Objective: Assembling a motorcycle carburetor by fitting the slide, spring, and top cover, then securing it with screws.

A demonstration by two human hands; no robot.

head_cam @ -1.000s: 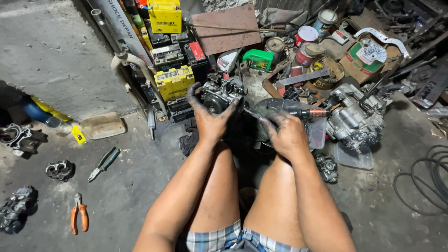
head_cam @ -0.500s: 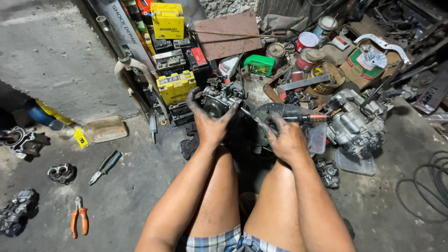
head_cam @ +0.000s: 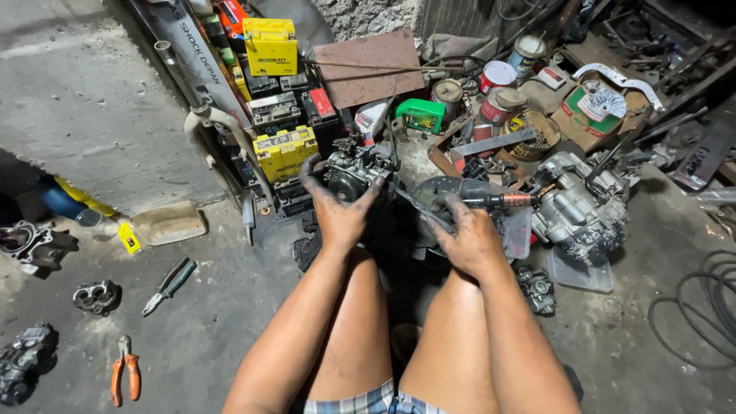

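My left hand is greasy and grips a dark metal carburettor, held up in front of my knees. My right hand is just to the right of it, closed on a screwdriver with an orange and black handle; its shaft points left toward the carburettor. Both forearms run along my bare legs, which stretch out over the concrete floor. A dark round pan lies under the hands, mostly hidden by them.
Yellow batteries and black ones are stacked behind the carburettor. A grey engine block sits to the right, with tins, a green box and scrap beyond. Pliers, orange-handled cutters and engine parts lie at left. Cable coils at right.
The hands stay on the carburettor and screwdriver with only small shifts. The view has drifted slightly, so the scene sits a little lower in the frame.
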